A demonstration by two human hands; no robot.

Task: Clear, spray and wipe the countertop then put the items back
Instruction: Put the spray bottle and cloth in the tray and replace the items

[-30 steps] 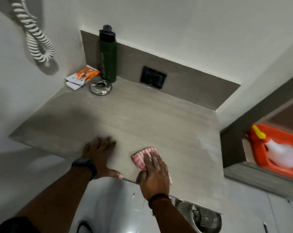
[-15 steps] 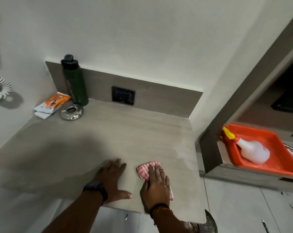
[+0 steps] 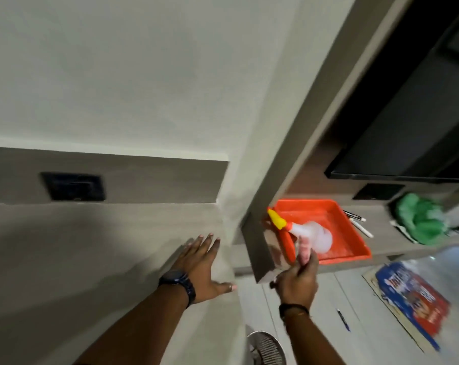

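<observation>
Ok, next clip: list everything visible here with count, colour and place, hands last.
countertop: one, grey, lower left
socket: one, black, back panel
tray: one, orange, shelf at right
spray bottle: one, clear, yellow nozzle, lying in tray
pens: at least two, white and dark, beside tray
bag: one, green, shelf's far right
screen: one, black, above shelf
packet: one, blue and red, lower right
cloth: one, pink, gripped near tray
left hand: flat on countertop, watch on wrist
right hand: holds cloth near tray

Print on the blue-and-red packet [image 3: 412,299] is unreadably blurred.
</observation>
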